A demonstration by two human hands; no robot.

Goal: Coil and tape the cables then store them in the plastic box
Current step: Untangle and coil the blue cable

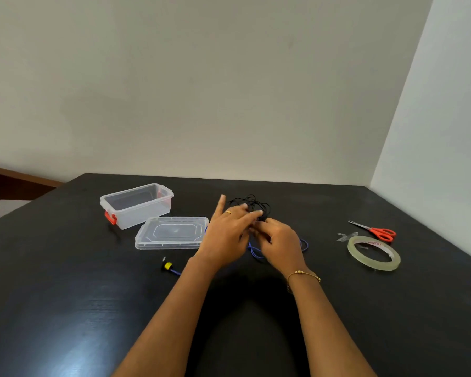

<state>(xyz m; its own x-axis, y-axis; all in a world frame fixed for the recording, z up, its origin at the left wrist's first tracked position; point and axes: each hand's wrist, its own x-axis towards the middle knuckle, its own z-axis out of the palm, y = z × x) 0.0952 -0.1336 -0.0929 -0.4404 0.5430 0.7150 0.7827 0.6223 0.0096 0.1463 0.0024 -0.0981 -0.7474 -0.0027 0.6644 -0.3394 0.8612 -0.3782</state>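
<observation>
Early stage, by my reading; nothing is stored yet. Your plastic box [136, 205] stands open at the far left of the desk [65, 308], with nothing visible inside it; its lid [172, 232] lies flat just in front of it.

Both hands work over the black cable [252, 204], a loose tangle of thin loops near the middle of the desk — not yet a tidy coil. Your left hand [226, 232] is spread, fingers extended toward the tangle, fingertips at or on the loops; it grasps nothing that I can make out. Your right hand [279, 240] has its fingers curled in toward a dark part of the black cable; it appears to pinch it, though the contact point is small and partly hidden.

A blue cable [256, 253] lies under and beside your hands, uncoiled; its yellow plug [168, 266] sits apart, toward you and to the left.

Tape roll [374, 253] lies flat at the right; a small cut piece of tape [344, 236] is stuck just beyond it; the red-handled scissors [378, 232] rest behind the roll, closed.

Judgement: done — materials laid out, box opened, one tape strip seemingly prepared; left — coil the black cable, tape it, repeat for the blue, place both in the box.
</observation>
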